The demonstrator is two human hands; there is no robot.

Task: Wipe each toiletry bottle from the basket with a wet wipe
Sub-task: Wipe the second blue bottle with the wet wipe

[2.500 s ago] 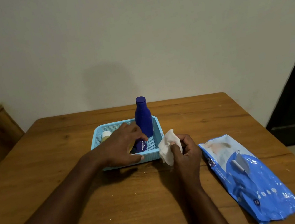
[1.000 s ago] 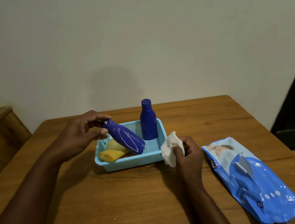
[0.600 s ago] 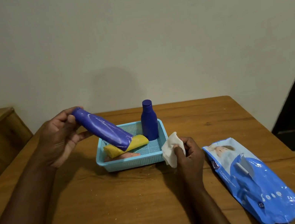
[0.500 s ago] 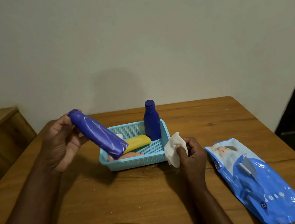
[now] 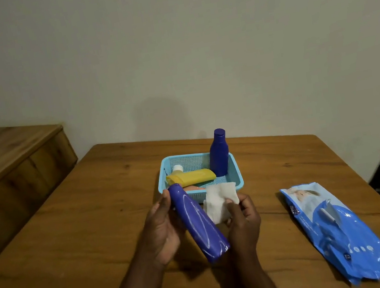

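Note:
My left hand [image 5: 161, 231] holds a long dark blue bottle [image 5: 198, 223] tilted above the table, in front of the light blue basket [image 5: 238, 181]. Beside it my right hand [image 5: 243, 222] pinches a white wet wipe [image 5: 220, 201] that lies against the bottle's right side. In the basket a second dark blue bottle [image 5: 219, 156] stands upright at the right. A yellow tube [image 5: 191, 177] with a white cap lies flat there, and part of an orange item [image 5: 195, 188] shows below it.
A blue wet-wipe pack [image 5: 336, 230] lies on the wooden table [image 5: 74, 238] to the right of my hands. A wooden cabinet [image 5: 4, 169] stands at the left, a wall behind the table, a dark doorway at the far right.
My left hand lifted the long blue bottle out of the basket, swung it left, then brought it down in front of the basket. My right hand raised the wipe to meet it.

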